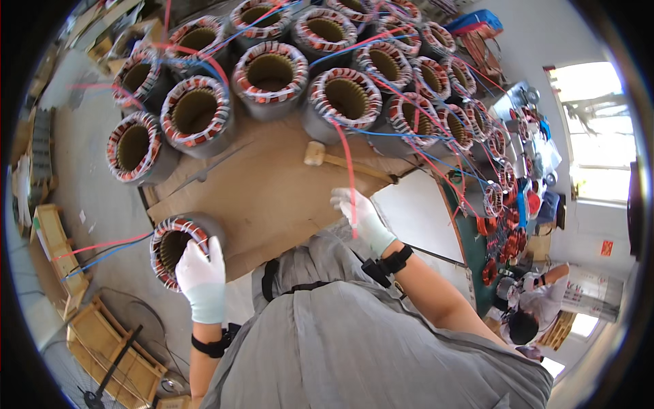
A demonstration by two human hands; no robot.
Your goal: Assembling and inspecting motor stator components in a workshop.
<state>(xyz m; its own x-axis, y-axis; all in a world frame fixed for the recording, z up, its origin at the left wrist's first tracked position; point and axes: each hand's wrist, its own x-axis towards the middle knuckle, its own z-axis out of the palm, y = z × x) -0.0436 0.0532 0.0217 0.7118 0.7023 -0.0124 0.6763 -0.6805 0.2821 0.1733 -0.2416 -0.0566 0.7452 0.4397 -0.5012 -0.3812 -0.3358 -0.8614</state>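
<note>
Nearest the wearer, the left hand (199,278), in a white glove, lies with fingers curled over the rim of a lone wound stator (178,247), a grey steel ring with copper windings and white-and-red lacing. It stands apart from the rest at the near left edge of the brown cardboard sheet (272,198) that covers the floor. A red lead and a blue lead (102,249) trail from it to the left.

The right hand (361,217), also gloved, is closed narrowly about a red lead wire (349,167) which runs up toward a stator in the front row (345,97). Whether the wire is pinched between finger and thumb or merely draped across the palm cannot be told with certainty at this angle.

Judgement: the step in hand appears to be sorting or dressing of leads, one unit steadied while a wire is drawn clear. The next move would call for keeping the red lead free of the crossing blue ones and for a firm hold on the heavy ring.

Beyond the hands, a wooden mallet (334,160) lies on the cardboard. Further off, rows of like stators (269,71) stand close together, leads crossing over them. At far right, another person (531,317) works at a cluttered bench (477,232).
</note>
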